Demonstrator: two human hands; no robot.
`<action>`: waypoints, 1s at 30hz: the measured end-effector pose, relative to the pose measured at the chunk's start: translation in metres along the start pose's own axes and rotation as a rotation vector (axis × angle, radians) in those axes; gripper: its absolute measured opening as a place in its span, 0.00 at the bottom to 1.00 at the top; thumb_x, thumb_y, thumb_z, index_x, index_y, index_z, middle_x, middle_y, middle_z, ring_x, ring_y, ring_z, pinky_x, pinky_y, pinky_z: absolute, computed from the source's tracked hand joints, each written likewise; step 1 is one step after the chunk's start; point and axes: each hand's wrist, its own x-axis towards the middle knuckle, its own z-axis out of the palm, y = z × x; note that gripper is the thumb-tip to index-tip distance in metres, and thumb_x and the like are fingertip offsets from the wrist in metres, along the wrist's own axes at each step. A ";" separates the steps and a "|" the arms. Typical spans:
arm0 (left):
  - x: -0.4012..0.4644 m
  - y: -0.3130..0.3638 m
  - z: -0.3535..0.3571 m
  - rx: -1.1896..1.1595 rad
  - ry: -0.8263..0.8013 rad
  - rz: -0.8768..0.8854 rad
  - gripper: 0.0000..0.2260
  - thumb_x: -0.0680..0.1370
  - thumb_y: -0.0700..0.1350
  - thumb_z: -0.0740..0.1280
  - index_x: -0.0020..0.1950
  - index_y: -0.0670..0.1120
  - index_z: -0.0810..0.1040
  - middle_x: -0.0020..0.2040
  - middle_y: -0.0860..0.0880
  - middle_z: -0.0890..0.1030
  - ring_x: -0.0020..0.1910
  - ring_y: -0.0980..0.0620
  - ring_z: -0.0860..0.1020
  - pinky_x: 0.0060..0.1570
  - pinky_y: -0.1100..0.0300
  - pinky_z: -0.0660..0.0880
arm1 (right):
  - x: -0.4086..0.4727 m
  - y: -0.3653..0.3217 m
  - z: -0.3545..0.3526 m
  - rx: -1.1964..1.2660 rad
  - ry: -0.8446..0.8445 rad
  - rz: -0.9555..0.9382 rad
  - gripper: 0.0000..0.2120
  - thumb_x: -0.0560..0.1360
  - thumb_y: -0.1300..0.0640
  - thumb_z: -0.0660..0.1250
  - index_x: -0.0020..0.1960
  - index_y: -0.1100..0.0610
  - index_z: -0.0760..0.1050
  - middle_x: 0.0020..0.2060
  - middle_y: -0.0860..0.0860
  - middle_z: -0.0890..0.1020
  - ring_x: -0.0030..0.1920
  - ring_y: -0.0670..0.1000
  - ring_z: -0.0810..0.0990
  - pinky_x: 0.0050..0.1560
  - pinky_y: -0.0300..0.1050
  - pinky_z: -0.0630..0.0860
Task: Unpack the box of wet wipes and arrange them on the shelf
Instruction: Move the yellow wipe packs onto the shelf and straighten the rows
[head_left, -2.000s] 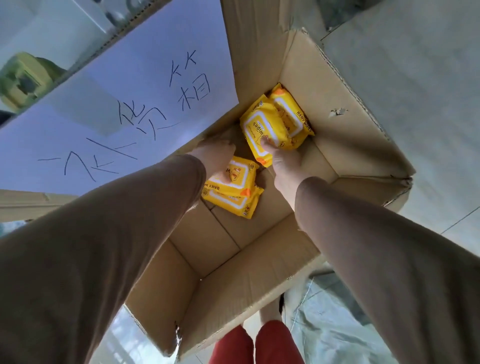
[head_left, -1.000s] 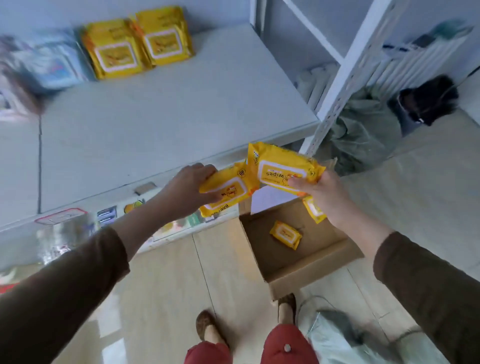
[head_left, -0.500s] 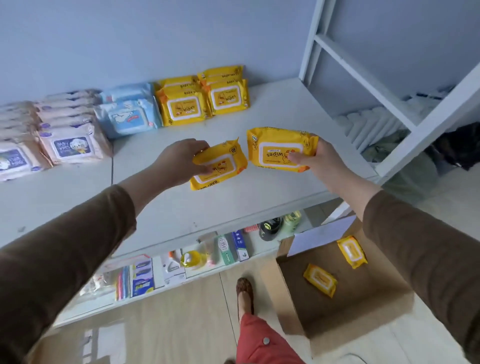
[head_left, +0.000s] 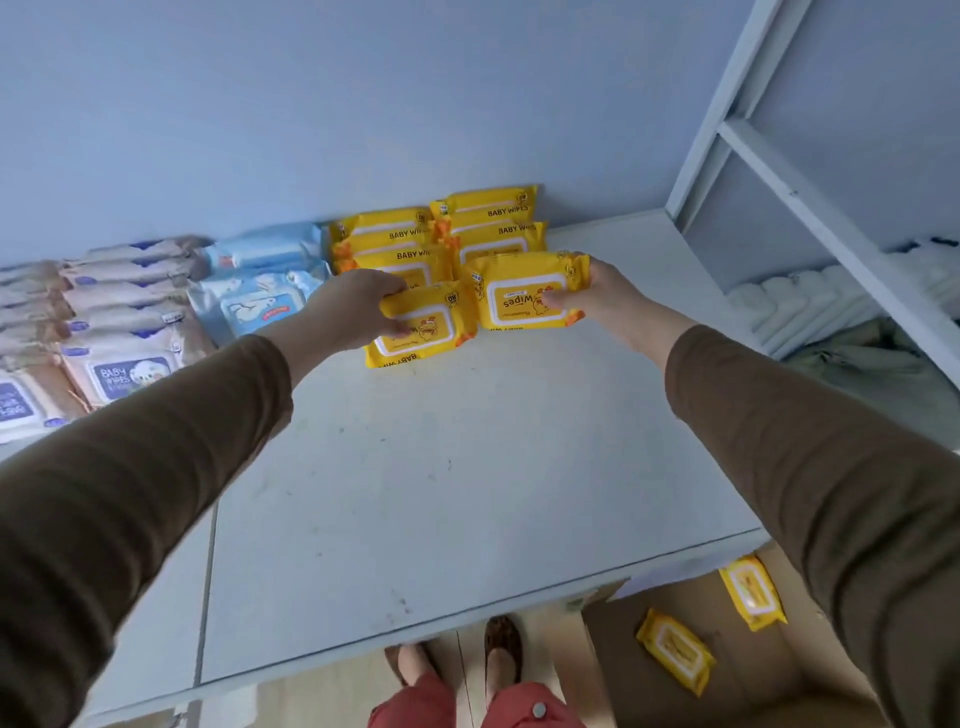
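Note:
My left hand (head_left: 353, 306) grips a yellow wipes pack (head_left: 423, 327) at its left end, low over the white shelf (head_left: 441, 478). My right hand (head_left: 597, 299) grips a second yellow pack (head_left: 522, 299) at its right end, beside the first. Both sit just in front of two stacks of yellow packs (head_left: 441, 231) against the blue wall. Whether the held packs touch the shelf I cannot tell. The cardboard box (head_left: 727, 691) lies on the floor at lower right with two yellow packs (head_left: 675, 649) inside.
Blue wipes packs (head_left: 260, 291) and beige baby wipes packs (head_left: 119, 332) fill the shelf's back left. A white shelf frame (head_left: 810, 208) rises at the right. My feet (head_left: 498, 654) stand under the shelf's front edge.
Both hands lifted a yellow pack each out of the box, raised them over the shelf and carried them back to the front of the yellow stacks.

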 end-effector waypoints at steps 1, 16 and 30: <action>0.007 -0.003 0.000 0.011 0.003 -0.001 0.29 0.73 0.55 0.74 0.72 0.50 0.72 0.66 0.46 0.77 0.64 0.41 0.74 0.61 0.46 0.74 | 0.010 0.001 0.002 -0.005 -0.015 0.012 0.19 0.72 0.61 0.76 0.60 0.53 0.75 0.52 0.49 0.84 0.53 0.51 0.84 0.45 0.44 0.81; 0.042 -0.021 0.021 0.161 0.222 0.035 0.23 0.74 0.54 0.73 0.62 0.43 0.70 0.58 0.44 0.74 0.61 0.42 0.71 0.54 0.47 0.74 | 0.057 0.007 0.030 -0.424 0.287 -0.027 0.23 0.72 0.47 0.76 0.54 0.55 0.66 0.48 0.47 0.76 0.42 0.46 0.77 0.33 0.35 0.68; -0.038 0.042 0.053 0.096 0.482 0.212 0.27 0.72 0.47 0.74 0.67 0.44 0.70 0.65 0.42 0.71 0.64 0.39 0.68 0.60 0.45 0.71 | -0.093 0.026 0.045 -0.400 0.470 -0.121 0.21 0.73 0.53 0.71 0.63 0.56 0.72 0.60 0.52 0.74 0.61 0.54 0.73 0.58 0.45 0.70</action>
